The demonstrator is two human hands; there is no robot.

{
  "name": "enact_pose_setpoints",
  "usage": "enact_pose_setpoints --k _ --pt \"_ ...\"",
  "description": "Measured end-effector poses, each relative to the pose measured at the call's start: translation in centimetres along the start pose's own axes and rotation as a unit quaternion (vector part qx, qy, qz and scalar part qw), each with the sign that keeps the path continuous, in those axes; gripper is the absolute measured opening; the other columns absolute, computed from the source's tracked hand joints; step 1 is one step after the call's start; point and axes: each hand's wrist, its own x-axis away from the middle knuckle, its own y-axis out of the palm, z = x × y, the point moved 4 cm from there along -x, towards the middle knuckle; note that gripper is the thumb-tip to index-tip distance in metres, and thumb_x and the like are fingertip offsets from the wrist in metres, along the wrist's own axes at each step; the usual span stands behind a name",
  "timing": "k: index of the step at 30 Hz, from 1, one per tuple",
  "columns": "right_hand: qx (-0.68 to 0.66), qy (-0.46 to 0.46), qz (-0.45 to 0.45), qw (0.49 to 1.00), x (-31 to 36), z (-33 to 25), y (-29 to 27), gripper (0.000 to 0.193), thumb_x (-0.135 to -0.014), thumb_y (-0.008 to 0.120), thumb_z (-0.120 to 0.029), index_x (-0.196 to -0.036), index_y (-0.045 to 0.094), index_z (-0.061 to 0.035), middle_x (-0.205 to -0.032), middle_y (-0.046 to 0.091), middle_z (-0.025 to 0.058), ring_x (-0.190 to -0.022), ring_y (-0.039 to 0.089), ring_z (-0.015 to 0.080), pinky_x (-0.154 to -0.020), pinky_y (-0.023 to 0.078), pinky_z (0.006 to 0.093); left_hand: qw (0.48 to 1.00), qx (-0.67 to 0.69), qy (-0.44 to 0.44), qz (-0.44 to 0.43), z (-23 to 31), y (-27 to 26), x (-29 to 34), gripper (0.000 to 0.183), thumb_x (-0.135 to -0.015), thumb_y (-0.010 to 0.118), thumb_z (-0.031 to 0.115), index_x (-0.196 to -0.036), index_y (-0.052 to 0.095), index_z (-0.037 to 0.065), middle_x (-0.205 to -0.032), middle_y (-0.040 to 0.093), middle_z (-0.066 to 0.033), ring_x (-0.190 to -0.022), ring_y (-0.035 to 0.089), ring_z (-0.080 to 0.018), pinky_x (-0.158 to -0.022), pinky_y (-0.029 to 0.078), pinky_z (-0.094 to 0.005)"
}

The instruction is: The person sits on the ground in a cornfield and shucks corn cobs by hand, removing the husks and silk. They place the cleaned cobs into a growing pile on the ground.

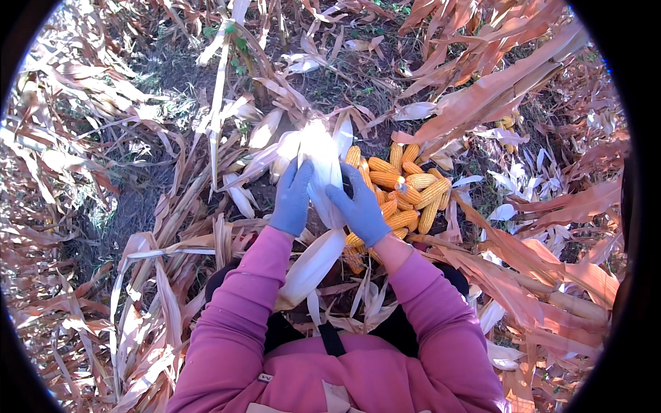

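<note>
Both my hands wear blue-grey gloves and are in front of my body. Between them is a pale corn husk [322,180], its upper part washed out by sunlight; whether an ear is inside cannot be made out. My left hand [292,198] is closed on the husk's left side, fingers pointing up along it. My right hand [361,208] pinches its right side, thumb against the leaf. A heap of husked yellow corn ears [406,191] lies just beyond and beside my right hand. Below the hands, another broad pale husk leaf [313,268] slants toward my lap.
Dry corn stalks and leaves [155,275] cover the ground on the left. Large brown leaves [502,89] arch over the upper right, and a thick stalk [558,296] lies at the right. More yellow ears [508,131] show farther off. Unshaded soil [131,206] is visible at left.
</note>
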Motion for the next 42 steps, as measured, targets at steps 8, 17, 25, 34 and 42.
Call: enact_pose_setpoints --k 8,17,25,34,42 --pt "0.095 -0.001 -0.004 0.996 -0.2 -0.7 -1.9 0.044 -0.091 0.055 -0.035 -0.119 0.052 -0.0011 -0.089 0.065 0.0239 -0.082 0.064 0.0394 -0.071 0.050 0.0431 0.997 0.047 -0.056 -0.012 -1.0 0.3 0.1 0.031 -0.094 0.054 0.023 -0.116 0.056 0.001 -0.103 0.058 -0.0031 -0.092 0.053 -0.0090 -0.082 0.043 -0.0237" --pt "0.141 0.003 0.081 0.987 -0.2 0.3 -2.9 0.031 -0.094 0.050 -0.026 -0.101 0.059 0.0028 -0.080 0.062 0.0241 -0.076 0.063 0.0357 -0.066 0.047 0.0417 0.992 0.094 -0.079 -0.006 -2.8 -0.7 -0.3 0.024 -0.098 0.050 0.025 -0.106 0.057 0.003 -0.094 0.061 -0.0033 -0.083 0.061 -0.0132 -0.073 0.051 -0.0282" --pt "0.002 0.087 0.034 0.996 -0.5 2.3 -2.7 0.028 -0.094 0.051 -0.022 -0.101 0.059 0.0042 -0.088 0.059 0.0079 -0.084 0.053 0.0136 -0.077 0.043 0.0278 0.984 0.149 -0.098 0.003 -2.8 -0.9 -0.9 0.021 -0.097 0.048 0.015 -0.110 0.057 0.001 -0.101 0.062 -0.0082 -0.088 0.063 -0.0174 -0.079 0.052 -0.0315" --pt "-0.119 0.092 0.012 0.989 0.0 2.6 -1.7 0.025 -0.094 0.054 -0.021 -0.106 0.060 0.0001 -0.094 0.059 0.0020 -0.087 0.053 0.0085 -0.078 0.044 0.0238 0.976 0.198 -0.093 -0.020 -2.3 -0.8 -1.1 0.020 -0.096 0.049 0.013 -0.111 0.057 0.001 -0.102 0.063 -0.0098 -0.092 0.063 -0.0175 -0.078 0.053 -0.0293" --pt "-0.300 0.215 -0.080 0.926 0.4 4.2 -0.5 0.029 -0.094 0.054 -0.024 -0.110 0.058 -0.0002 -0.097 0.060 0.0034 -0.088 0.054 0.0090 -0.080 0.044 0.0232 0.985 0.101 -0.137 0.004 -2.3 -0.6 -0.5 0.018 -0.094 0.053 0.012 -0.109 0.058 0.003 -0.095 0.064 -0.0069 -0.084 0.062 -0.0139 -0.074 0.051 -0.0274"
